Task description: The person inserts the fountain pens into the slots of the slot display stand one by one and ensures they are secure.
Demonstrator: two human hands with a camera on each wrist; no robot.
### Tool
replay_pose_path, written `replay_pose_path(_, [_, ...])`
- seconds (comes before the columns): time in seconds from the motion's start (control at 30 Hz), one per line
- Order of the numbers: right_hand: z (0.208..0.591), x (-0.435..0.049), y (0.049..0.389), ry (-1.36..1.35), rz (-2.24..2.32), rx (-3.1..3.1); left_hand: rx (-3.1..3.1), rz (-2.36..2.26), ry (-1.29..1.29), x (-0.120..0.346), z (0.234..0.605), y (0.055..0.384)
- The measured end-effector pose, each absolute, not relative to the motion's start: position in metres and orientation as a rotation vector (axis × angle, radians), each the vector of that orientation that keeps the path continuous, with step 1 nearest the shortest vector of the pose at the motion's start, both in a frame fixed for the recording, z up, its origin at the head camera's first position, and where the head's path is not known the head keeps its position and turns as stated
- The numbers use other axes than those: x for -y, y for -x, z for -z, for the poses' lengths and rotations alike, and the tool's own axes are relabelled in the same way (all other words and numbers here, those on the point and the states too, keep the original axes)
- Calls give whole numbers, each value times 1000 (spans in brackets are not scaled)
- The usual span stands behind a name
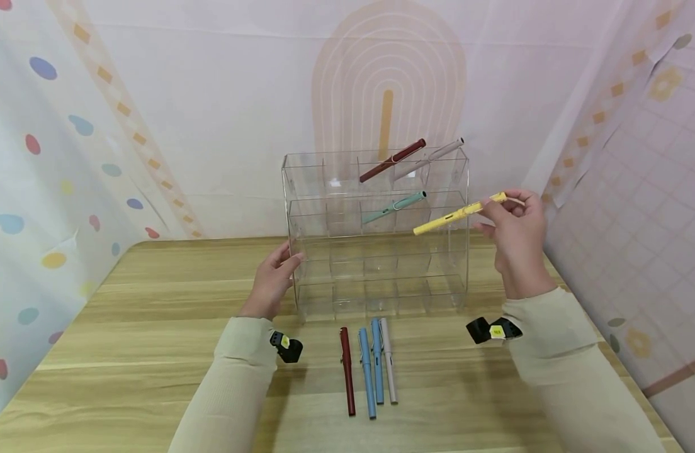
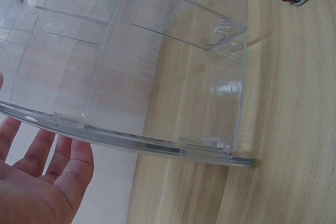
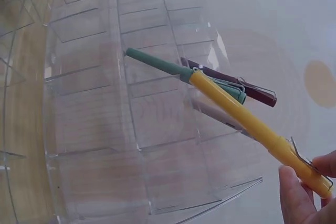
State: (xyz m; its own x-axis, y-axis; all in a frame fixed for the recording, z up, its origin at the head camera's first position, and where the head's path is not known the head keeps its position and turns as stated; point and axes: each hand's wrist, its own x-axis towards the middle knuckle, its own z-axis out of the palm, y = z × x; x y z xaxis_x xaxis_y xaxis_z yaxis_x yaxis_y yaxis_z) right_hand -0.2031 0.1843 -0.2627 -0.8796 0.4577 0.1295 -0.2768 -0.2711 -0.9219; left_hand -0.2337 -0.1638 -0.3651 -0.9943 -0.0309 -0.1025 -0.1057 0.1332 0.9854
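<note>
My right hand [image 1: 520, 242] pinches a yellow pen [image 1: 452, 218] near its clip end, holding it tilted in front of the rack's right side. The clear acrylic rack [image 1: 347, 237] stands upright on the table, with rows of small compartments. My left hand [image 1: 274, 280] holds the rack's left side panel, thumb at the front edge and fingers behind. A dark red pen [image 1: 393, 160] and a pale grey pen [image 1: 432, 157] lean in the top row. One row lower leans a green pen [image 1: 395, 206]. In the right wrist view, the yellow pen [image 3: 241, 121] overlaps the green one.
On the wooden table [image 1: 172, 352], in front of the rack, lie a dark red pen [image 1: 347, 371], two blue pens [image 1: 367, 374] and a pale grey pen [image 1: 389, 362]. Printed cloth [image 1: 211, 94] hangs behind the table and on both sides.
</note>
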Motion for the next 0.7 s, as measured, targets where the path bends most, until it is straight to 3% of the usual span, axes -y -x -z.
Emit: replay_pose_path(0.7, [262, -167, 230, 287, -2038, 1515, -2316, -2012, 127, 164, 364, 233])
